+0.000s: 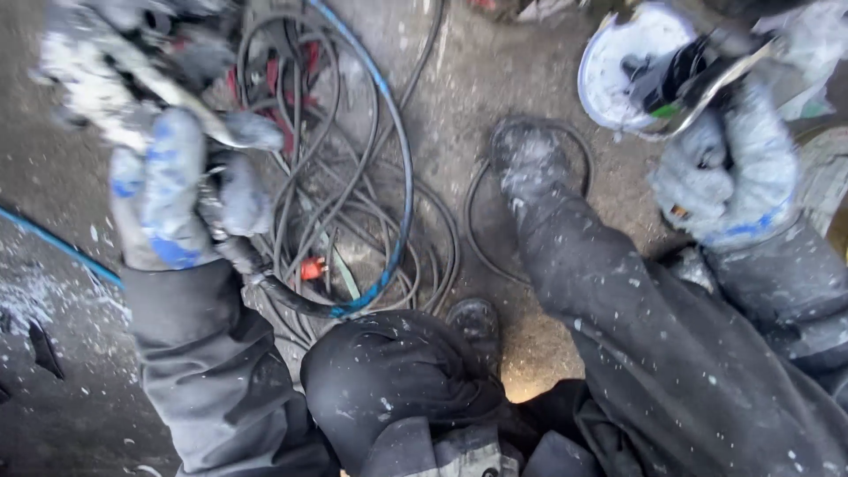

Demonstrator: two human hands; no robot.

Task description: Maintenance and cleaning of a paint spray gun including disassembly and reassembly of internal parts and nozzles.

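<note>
At the far left, a thin blue hose (53,240) runs across the dusty grey concrete floor (79,415), which is speckled with white flakes. Just right of it, the left hand (172,190), in a grey work glove with blue patches, is wrapped tight around the handle of a paint-spattered spray tool (115,71), whose body points up and away; a thick black hose (283,296) leaves the bottom of the grip and curves along the ground, likely so its weight hangs below the wrist. Beside it lies a loose tangle of black cables (344,177) with a blue hose looped through, and a small orange fitting (311,268) among them. Toward the middle, a dusty dark boot (526,159) stands on the floor inside a cable loop. At the right, the right hand (729,181), gloved likewise, is closed on a black-handled tool (680,75) held over a white round bucket (618,62), seemingly to keep drips inside.
</note>
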